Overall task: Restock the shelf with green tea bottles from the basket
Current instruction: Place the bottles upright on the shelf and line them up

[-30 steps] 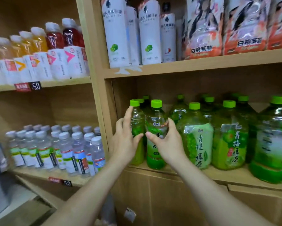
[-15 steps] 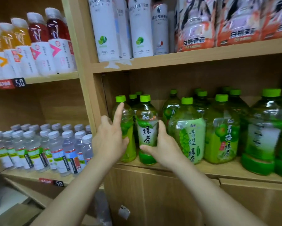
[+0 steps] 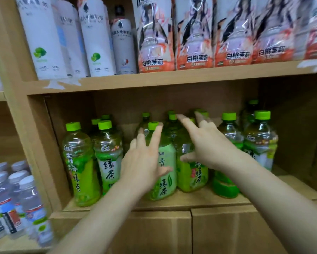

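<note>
While both hands are up at the shelf (image 3: 154, 204), neither one holds anything. The left hand (image 3: 143, 162) has its fingers spread and open, flat over the pale-label bottle (image 3: 165, 173) in the front row; its fingertips reach to that bottle's green cap (image 3: 154, 125). The right hand (image 3: 207, 149) is also open with fingers spread, the thumb touching the plum-label bottle (image 3: 194, 175) and the long fingers reaching past it toward the caps behind. I judge that the hands are lining up the bottles so the labels face out and the rows stand close.

To the left of the left fingers stand two front bottles (image 3: 80, 167), one of them marked green tea (image 3: 109, 162). To the right of the right fingers stand two more (image 3: 260, 142). So I count six green tea bottles in front; behind them about eight caps show, but blur makes this uncertain. Beyond the fingers the back of the shelf is dim. I cannot see the basket
</note>
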### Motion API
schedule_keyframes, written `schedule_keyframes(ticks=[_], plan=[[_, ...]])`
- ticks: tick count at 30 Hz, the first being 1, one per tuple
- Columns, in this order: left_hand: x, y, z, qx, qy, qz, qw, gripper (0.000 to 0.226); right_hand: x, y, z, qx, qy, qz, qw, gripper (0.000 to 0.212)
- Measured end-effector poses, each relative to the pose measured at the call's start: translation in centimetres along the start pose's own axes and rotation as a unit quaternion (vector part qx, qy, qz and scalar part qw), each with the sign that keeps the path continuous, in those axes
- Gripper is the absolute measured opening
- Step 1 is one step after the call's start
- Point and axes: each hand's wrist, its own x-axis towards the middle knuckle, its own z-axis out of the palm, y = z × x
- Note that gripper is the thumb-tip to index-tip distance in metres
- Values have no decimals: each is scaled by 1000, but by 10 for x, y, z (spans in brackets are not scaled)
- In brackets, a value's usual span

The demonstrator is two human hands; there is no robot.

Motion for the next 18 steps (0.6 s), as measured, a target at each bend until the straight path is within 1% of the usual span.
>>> schedule_keyframes(ticks=[2, 3, 7, 10, 12, 15, 18], plan=[[5, -2, 6, 12, -28, -5, 1000, 116, 12, -3, 7, -43, -41, 12, 998, 119], [6, -4, 6, 11, -30, -3, 999, 114, 15, -4, 9, -49, -52, 19, 997, 118], [5, -10, 5, 9, -43, 4, 999, 104, 14, -9, 7, -50, -48, 19, 997, 101], [8, -11, 5, 32, -48, 1, 998, 102, 9, -9, 2, -60, -46, 6, 997, 99], [12, -12, 6, 89, -42, 10, 995, 101, 4, -8, 2, -57, -42, 2, 998, 100], [23, -13, 9, 194, -27, 23, 980, 97, -3, -8, 9, -43, -23, 10, 999, 104], [38, -10, 13, 227, -35, 12, 973, 87, -11, -8, 23, 13, 15, 22, 1000, 104]])
